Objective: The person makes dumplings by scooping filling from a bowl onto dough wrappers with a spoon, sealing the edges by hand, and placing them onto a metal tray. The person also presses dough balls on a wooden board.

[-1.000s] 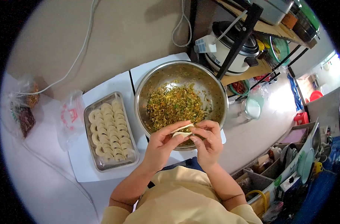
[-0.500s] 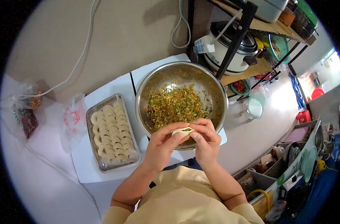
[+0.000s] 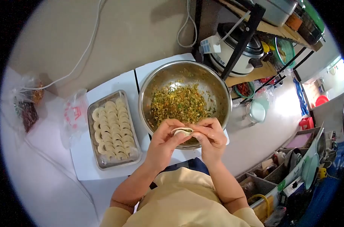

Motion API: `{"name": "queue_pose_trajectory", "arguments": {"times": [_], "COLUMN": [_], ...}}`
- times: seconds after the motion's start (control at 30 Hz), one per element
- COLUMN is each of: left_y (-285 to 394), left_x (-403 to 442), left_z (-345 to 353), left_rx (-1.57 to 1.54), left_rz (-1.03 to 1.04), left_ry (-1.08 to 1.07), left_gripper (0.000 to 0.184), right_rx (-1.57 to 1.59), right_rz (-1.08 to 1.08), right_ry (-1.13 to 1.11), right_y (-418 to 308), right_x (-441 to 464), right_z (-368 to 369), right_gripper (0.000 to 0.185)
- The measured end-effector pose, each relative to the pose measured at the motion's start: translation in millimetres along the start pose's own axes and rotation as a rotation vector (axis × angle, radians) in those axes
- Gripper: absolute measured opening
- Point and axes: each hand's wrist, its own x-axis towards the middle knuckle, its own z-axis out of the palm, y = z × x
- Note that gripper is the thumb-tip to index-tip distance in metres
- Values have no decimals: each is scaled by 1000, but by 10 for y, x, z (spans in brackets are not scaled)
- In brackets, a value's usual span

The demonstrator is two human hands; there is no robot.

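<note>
Between my two hands is a folded dumpling, its pale wrapper still parted along the top with some filling showing. My left hand pinches its left end, while the thumb and fingers of my right hand press the right end. Both hands are over the near rim of a large steel bowl. Chopped green, orange and yellow filling lies in that bowl. To the left, a metal tray holds rows of finished dumplings.
Bowl and tray stand on a white table against the wall. A plastic bag lies left of the tray. At the right rise a black-framed shelf and a rice cooker. Crates stand on the floor at lower right.
My right fingers have shifted slightly along the wrapper's edge, and the dumpling's opening looks narrower. The whole view has moved a little.
</note>
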Motion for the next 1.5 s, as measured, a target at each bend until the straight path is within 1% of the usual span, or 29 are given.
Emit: {"name": "queue_pose_trajectory", "arguments": {"times": [0.13,0.23,0.3,0.33,0.4,0.43,0.5,0.63,0.7,0.8,0.83,0.87,0.9,0.97,1.03,1.1,1.13,1.2,1.27,1.37,1.43,1.5], "left_y": [-56,-72,-59,-40,-43,-64,-84,-130,-112,-51,-43,-33,-20,3,12,26,39,48,55,86,66,53], "left_x": [-19,-12,-13,-15,-16,-15,-16,-7,-1,-2,1,0,-5,-12,4,20,30,35,37,34,56,68], "left_z": [-36,-57,-47,-24,-23,-43,-51,-67,-84,-69,-66,-63,-50,-24,-34,-52,-67,-81,-87,-84,-92,-109], "left_rx": [108,153,164,138,109,162,216,147,135,205,223,243,243,251,261,272,297,320,316,360,382,404], "left_rz": [-4,9,22,57,89,84,79,88,92,75,53,32,32,-11,17,43,41,37,-24,-47,-8,26], "left_ry": [-54,-78,-77,-73,-68,-78,-91,-107,-110,-92,-110,-128,-128,-130,-129,-126,-133,-142,-168,-173,-155,-137], "left_gripper": [16,17,17,17,17,17,16,16,17,23,28,33,33,39,42,45,46,48,55,59,57,56], "right_rx": [-57,-63,-51,-52,-27,-29,-134,-178,-106,-176,-177,-197,-217,-220,-223,-182,-182,-238,-255,-261,-252,-311], "right_rz": [-33,-11,4,3,-11,-9,-53,-75,27,-12,-11,-49,-89,-85,-84,21,21,-96,-108,-99,-81,-122], "right_ry": [32,47,58,56,23,23,-5,-18,-1,-46,-46,-34,-23,-25,-28,-31,-33,-94,-85,-80,-86,-121], "right_y": [53,18,-24,-41,-64,-42,19,-9,-21,12,35,63,77,65,41,22,31,63,80,102,85,27], "right_x": [-30,-37,-33,-28,-30,-36,-38,-30,-43,-57,-56,-43,-35,-35,-23,-20,-15,-5,4,11,37,67], "right_z": [-6,2,7,14,26,11,-23,-22,-4,-2,-5,-8,-10,-7,3,20,20,3,1,17,25,26], "right_gripper": [19,17,9,9,10,10,19,18,9,12,12,16,20,20,20,13,13,15,16,16,14,11]}}
